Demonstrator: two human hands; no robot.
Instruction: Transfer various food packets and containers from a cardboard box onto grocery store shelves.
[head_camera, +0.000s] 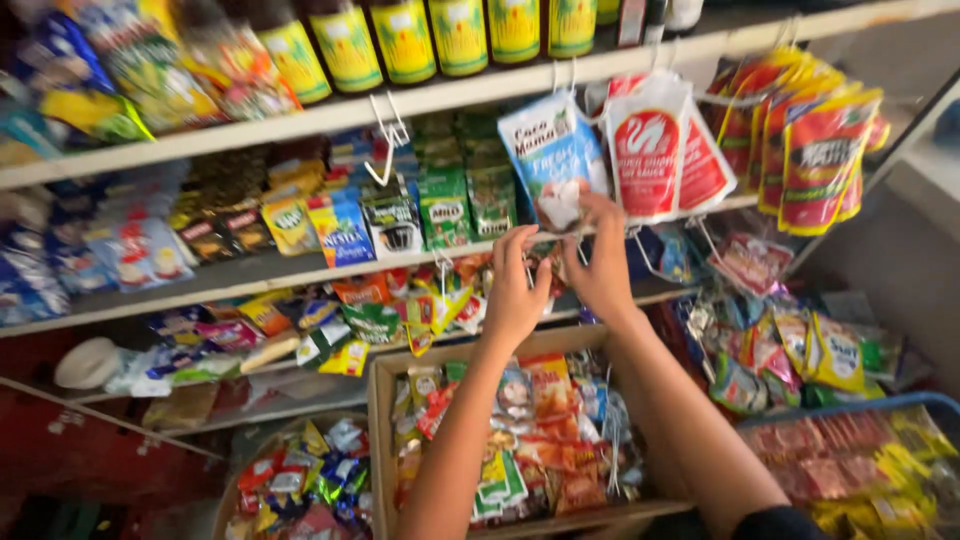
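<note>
Two bare hands reach up to a glossy blue-and-white pouch (553, 160) hanging from a shelf hook: the right hand (603, 265) has its fingers pinched on its lower edge, the left hand (516, 290) just below with fingers curled together. Red-and-white sachets (660, 145) hang beside it; a cardboard box (385, 400) of crinkly packets sits underneath.

Two bare hands, left (515, 290) and right (600, 262), reach up. One light-blue pouch (548, 150) hangs beside two red-and-white sauce pouches (650, 145). Five yellow-labelled bottles (458, 35) stand above one cardboard box (380, 400).

Blue-white pouch (551, 160) beside red-white pouch (648, 150)
</note>
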